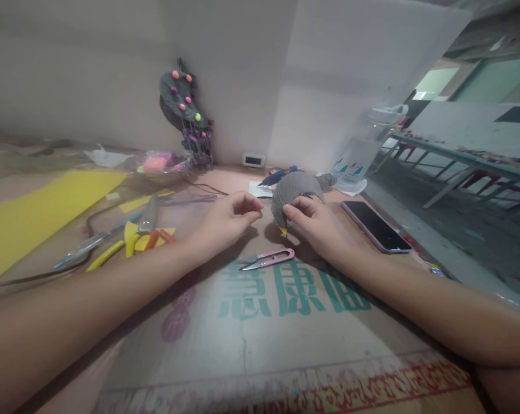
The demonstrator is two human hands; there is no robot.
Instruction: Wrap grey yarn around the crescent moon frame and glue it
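My left hand [238, 215] hovers above the table with thumb and forefinger pinched together; anything as fine as a thread between them is too small to make out. My right hand [314, 221] is closed on a small dark piece with a yellow tip [284, 231], which points down below the fingertips. Right behind those fingers sits a ball of grey yarn [298, 187], and I cannot tell whether they touch it. Below and between both hands lies a pair of pink thread snips [270, 259], blades pointing left.
Pliers with yellow and orange handles [143, 230] and a yellow sheet [48, 213] lie left. A grey cushion with coloured pins [180, 100] stands at the back, near a small digital clock [254, 160]. On the right are a phone [376, 227] and a clear bottle [358, 152].
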